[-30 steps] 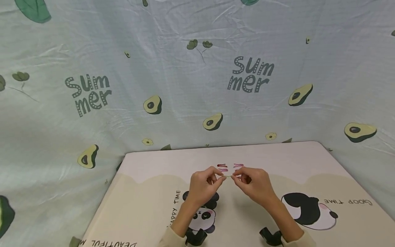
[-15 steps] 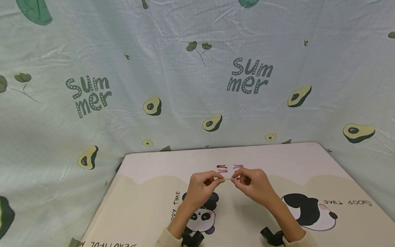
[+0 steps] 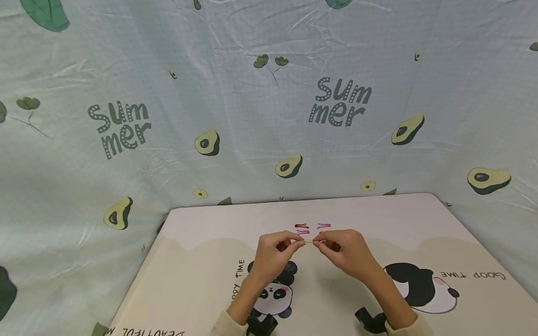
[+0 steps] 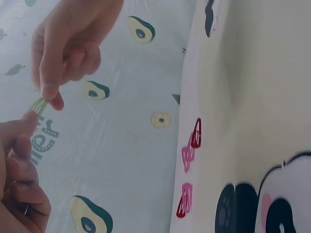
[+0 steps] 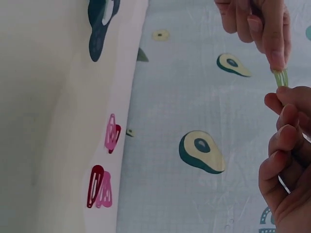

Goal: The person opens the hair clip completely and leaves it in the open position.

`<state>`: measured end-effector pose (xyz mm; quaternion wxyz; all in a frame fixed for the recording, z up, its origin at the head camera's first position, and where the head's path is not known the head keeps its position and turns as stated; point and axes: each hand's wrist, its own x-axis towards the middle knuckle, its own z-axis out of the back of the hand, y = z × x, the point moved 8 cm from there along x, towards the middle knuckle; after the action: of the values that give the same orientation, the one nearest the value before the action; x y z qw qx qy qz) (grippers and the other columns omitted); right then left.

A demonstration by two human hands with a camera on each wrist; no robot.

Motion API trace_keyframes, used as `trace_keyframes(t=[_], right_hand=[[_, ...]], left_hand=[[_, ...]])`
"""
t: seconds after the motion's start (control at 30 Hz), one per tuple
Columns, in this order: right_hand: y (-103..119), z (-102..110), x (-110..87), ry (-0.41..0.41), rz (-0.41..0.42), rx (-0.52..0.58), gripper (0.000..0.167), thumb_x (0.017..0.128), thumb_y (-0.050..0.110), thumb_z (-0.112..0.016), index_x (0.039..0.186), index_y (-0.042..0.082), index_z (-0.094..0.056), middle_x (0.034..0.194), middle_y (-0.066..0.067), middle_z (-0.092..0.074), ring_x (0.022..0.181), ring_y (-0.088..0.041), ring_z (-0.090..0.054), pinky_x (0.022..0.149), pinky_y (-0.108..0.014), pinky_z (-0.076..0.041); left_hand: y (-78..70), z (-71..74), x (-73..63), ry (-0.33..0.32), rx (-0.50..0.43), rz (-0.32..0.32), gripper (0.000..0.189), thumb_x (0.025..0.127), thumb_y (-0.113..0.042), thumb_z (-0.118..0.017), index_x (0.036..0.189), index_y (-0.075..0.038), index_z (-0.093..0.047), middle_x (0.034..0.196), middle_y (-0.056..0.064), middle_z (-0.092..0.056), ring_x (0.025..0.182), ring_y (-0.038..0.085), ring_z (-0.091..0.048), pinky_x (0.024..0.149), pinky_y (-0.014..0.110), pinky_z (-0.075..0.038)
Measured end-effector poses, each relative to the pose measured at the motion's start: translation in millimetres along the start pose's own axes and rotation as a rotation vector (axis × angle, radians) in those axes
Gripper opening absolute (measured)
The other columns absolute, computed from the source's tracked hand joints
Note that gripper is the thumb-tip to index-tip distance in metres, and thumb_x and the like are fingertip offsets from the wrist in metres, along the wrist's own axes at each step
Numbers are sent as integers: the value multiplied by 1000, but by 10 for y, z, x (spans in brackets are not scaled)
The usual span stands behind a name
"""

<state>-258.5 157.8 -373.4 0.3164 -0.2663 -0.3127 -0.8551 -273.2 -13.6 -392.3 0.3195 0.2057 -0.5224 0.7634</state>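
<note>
Above the table, a thin light-green hair clip [image 5: 281, 78] is stretched between my two hands. The thumb and index finger of my left hand [image 3: 271, 254] pinch one end of it. At the other end, my right hand [image 3: 346, 252] holds it in a similar pinch. Fingertips cover both ends, so only the middle part shows. Beyond the hands on the table lie a dark red hair clip [image 3: 301, 226] and pink hair clips [image 3: 324, 225]. In the right wrist view, a dark red clip [image 5: 95, 187] and a pink clip [image 5: 104, 191] overlap.
The clips lie near the far edge of a table [image 3: 201, 224] covered in a cream and pale pink print with a panda [image 3: 273, 298] and a dog [image 3: 420, 287]. Behind it hangs a pale cloth [image 3: 248, 107] with avocados. Black wrist mounts [image 3: 370, 321] sit at the cuffs.
My left index finger has straightened slightly and that hand has shifted a little. Both hands keep hold of the green hair clip. The clips on the table have not moved.
</note>
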Motion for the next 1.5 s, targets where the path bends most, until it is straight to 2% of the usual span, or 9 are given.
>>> trace_keyframes(t=[0.17, 0.27, 0.4, 0.53, 0.8, 0.87, 1.1, 1.5], right_hand=[[16, 29, -17, -67, 49, 18, 9, 83, 7, -83, 89, 13, -79, 66, 13, -64, 58, 9, -40, 52, -10, -39], [33, 47, -19, -117, 103, 34, 4, 87, 10, -81, 89, 10, -79, 65, 11, -64, 57, 8, -39, 52, -9, -37], [62, 87, -21, -182, 157, 41, 10, 82, 5, -83, 89, 10, -78, 66, 9, -65, 56, 6, -42, 52, -9, -38], [98, 112, -24, -220, 178, 43, 23, 72, -2, -84, 87, 14, -77, 63, 10, -61, 55, 5, -42, 51, -10, -38], [118, 67, -33, -233, 180, -14, 18, 71, 1, -85, 82, 11, -76, 59, 10, -56, 54, 6, -40, 50, -10, -38], [121, 50, -37, -235, 178, -38, 16, 71, 1, -85, 81, 10, -76, 58, 10, -56, 53, 6, -39, 49, -10, -37], [146, 23, -36, -257, 176, -86, 14, 71, 3, -84, 80, 9, -75, 55, 10, -52, 51, 6, -37, 48, -10, -34], [170, 10, -40, -287, 142, -132, 12, 72, 5, -85, 78, 9, -75, 53, 10, -50, 51, 6, -35, 47, -10, -31]], left_hand=[[-13, -22, 14, 6, -89, 41, 4, 92, -10, -76, 94, -7, -79, 56, 5, -51, 52, -2, -38, 47, 16, -33], [-30, -17, 21, -2, -106, 52, 5, 93, -9, -76, 95, -7, -79, 55, 6, -50, 51, -2, -38, 45, 16, -32], [-53, -16, 24, -11, -105, 37, 6, 92, -8, -77, 97, -6, -79, 55, 5, -49, 51, -3, -37, 45, 15, -31], [-110, 2, 18, -48, -32, -43, 7, 90, -8, -78, 97, -7, -80, 55, 2, -46, 53, -4, -34, 47, 13, -30], [-224, 25, -20, -115, 238, -221, 14, 83, -6, -84, 96, -7, -78, 52, -3, -45, 51, -5, -30, 51, 7, -24], [-241, 25, -33, -124, 289, -249, 15, 82, -6, -85, 95, -6, -77, 50, -3, -44, 50, -4, -29, 50, 7, -22], [-256, 31, -56, -152, 369, -270, 12, 82, -6, -85, 92, -7, -77, 49, -4, -45, 46, -3, -27, 50, 7, -18], [-318, 48, -70, -221, 393, -316, 14, 80, -4, -85, 92, -6, -76, 48, -5, -46, 42, 0, -30, 49, 7, -19]])
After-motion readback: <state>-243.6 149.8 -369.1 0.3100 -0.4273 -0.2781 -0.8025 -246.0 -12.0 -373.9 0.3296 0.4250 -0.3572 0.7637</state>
